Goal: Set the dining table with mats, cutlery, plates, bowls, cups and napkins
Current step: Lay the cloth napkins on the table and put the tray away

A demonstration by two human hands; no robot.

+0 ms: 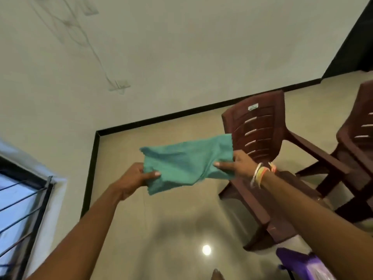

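The left hand (135, 177) and the right hand (235, 166) are each pinching one end of a teal, ribbed-weave cloth napkin (186, 164), thumb on the near face and the other fingers hidden behind the fabric. The napkin is hanging in the air between the two hands, in front of the person and above the glossy beige tiled floor (161, 229); no tabletop is showing in this view.

The napkin's long axis is running from hand to hand, rising slightly toward the right hand. Both hands are equally engaged, so neither is nearer. The cloth is sagging and creasing in the middle, with a loose lower corner drooping beneath the left hand. It is appearing soft and limp, likely doubled over rather than spread flat.

A dark brown slatted plastic chair (260, 126) is standing behind the right hand.
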